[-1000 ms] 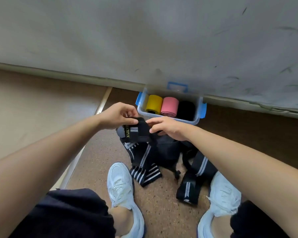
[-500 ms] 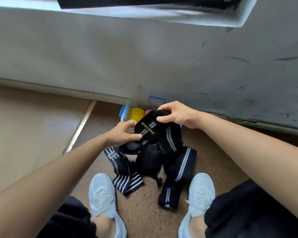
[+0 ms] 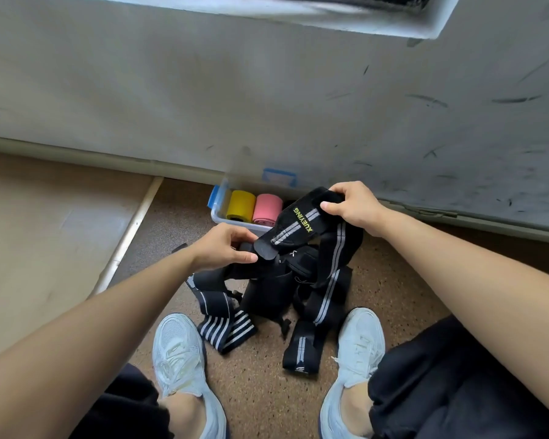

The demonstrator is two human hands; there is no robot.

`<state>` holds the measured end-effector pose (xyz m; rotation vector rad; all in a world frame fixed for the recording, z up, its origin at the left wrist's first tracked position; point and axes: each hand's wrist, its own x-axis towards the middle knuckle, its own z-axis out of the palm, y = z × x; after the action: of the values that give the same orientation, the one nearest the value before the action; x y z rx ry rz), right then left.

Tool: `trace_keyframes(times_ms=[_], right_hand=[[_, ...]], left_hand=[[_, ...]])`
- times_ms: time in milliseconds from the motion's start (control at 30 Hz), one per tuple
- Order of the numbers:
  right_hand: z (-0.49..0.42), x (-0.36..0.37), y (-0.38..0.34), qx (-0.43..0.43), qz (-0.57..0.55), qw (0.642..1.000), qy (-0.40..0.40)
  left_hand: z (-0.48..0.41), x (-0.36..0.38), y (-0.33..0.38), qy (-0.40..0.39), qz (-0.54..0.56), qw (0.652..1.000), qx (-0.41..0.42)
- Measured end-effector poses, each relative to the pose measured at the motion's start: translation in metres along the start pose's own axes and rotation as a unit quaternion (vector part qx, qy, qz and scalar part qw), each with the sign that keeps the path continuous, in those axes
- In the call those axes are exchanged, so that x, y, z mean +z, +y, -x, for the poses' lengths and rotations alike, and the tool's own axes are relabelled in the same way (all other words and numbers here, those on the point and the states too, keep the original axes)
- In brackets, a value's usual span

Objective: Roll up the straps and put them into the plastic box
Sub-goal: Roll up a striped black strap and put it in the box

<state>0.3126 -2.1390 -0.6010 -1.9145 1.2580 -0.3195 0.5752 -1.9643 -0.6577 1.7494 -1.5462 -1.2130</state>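
Black wrist strap: soft, limp, light, probably elastic. Left hand pinches its tab end, right hand grips the fold; roll from the tab.

- The held strap, black with grey stripes and yellow-green lettering, is stretched at a slant above the centre of the frame. The left hand pinches its lower end and the right hand grips its upper end. Its long tail drops from the right hand to the pile.
- The pile of straps, black and unrolled, lies tangled on the floor at centre frame.
- The plastic box is clear with blue latches and stands open just above the pile. A yellow roll and a pink roll lie side by side in it.
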Motion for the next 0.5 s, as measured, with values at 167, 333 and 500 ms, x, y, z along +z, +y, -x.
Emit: trace_keyframes(times_ms=[167, 333, 500], right_hand=[[0.003, 0.007, 0.014, 0.039, -0.015, 0.999, -0.002], [0.008, 0.008, 0.014, 0.041, -0.04, 0.998, 0.027], [0.01, 0.006, 0.015, 0.051, -0.042, 0.996, 0.052]], left_hand=[[-0.002, -0.005, -0.009, 0.034, -0.002, 0.999, -0.013], [-0.004, -0.019, -0.02, 0.076, -0.053, 0.995, -0.039], [-0.006, -0.02, -0.015, 0.098, -0.108, 0.988, -0.059]])
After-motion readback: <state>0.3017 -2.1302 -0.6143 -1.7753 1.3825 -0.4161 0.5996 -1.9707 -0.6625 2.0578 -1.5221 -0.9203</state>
